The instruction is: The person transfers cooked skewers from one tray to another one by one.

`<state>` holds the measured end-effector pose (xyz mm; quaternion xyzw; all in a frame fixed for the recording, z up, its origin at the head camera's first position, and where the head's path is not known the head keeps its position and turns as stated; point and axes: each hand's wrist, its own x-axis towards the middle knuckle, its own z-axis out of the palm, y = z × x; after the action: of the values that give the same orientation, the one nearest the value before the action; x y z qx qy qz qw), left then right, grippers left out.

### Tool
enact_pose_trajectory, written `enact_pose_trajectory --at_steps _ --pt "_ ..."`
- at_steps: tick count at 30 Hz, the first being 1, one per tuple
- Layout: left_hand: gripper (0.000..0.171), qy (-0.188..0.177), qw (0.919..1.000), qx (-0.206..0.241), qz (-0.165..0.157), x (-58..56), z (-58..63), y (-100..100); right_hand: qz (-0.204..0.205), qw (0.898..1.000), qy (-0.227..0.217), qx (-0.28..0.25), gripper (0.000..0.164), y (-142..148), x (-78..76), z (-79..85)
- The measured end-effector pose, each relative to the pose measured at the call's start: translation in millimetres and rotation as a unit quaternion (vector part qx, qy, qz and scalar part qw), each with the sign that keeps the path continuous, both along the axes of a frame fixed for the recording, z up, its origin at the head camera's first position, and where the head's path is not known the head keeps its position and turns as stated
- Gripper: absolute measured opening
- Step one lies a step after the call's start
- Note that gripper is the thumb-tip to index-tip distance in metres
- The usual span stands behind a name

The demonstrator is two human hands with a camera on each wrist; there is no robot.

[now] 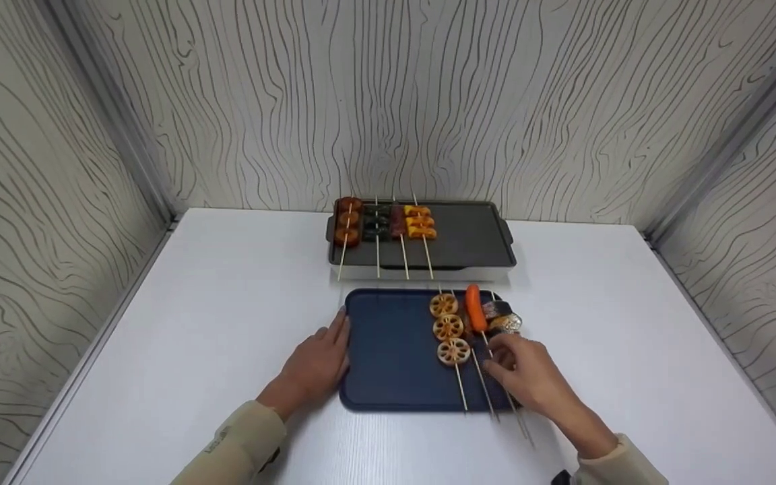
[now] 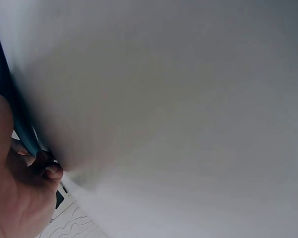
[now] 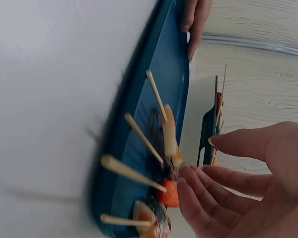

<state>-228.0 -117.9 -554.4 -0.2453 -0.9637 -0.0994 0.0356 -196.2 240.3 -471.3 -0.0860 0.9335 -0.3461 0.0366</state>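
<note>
- A white table (image 1: 246, 283) is filling the lower and middle frame.
- A dark blue tray (image 1: 388, 357) with rounded corners and a raised rim is lying below centre.
- A dark grill (image 1: 472, 236) is standing behind it, at frame centre, carrying four loaded skewers (image 1: 422, 222).
- The right hand (image 1: 526, 377) is hovering over the tray's right side, thumb standing apart from loosely bent fingers; I cannot tell whether a fingertip is touching a stick.
- The left hand (image 1: 314, 364), lower left of centre, is touching the tray's left rim, fingers extending close together.
- Three pale brown, holed lotus slices (image 1: 448, 328) are sitting in a row on one stick, on the tray's right half.
- A smooth, glossy, orange-red sausage (image 1: 475, 308) is lying right of them, near the tray's far edge, its thin wooden stick pointing toward the lower right.
</note>
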Motion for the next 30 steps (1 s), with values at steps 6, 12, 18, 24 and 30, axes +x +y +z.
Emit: enact_pose_trajectory --at_steps 6,12,18,24,30 --pt "0.055 0.01 0.9999 0.0 -0.007 2.4 4.5 0.8 -0.022 0.997 0.047 0.059 0.045 27.5 -4.8 1.9" --pt "0.055 0.001 1.0 0.006 -0.006 2.0 2.3 0.3 -0.034 0.994 0.048 0.094 0.059 55.0 -10.9 -4.9" --pt "0.057 0.005 1.0 0.007 -0.005 -1.2 -1.0 -1.4 -0.016 0.999 -0.009 0.036 0.053 71.0 -21.6 -21.2" --pt "0.056 0.003 1.0 0.006 -0.007 -0.5 0.4 -1.9 -0.016 0.993 -0.108 -0.047 0.036 72.9 -24.5 -34.5" --pt "0.056 -0.004 1.0 0.003 -0.005 2.5 8.1 -0.1 -0.003 0.989 -0.131 -0.073 0.022 75.0 -28.3 -39.5"
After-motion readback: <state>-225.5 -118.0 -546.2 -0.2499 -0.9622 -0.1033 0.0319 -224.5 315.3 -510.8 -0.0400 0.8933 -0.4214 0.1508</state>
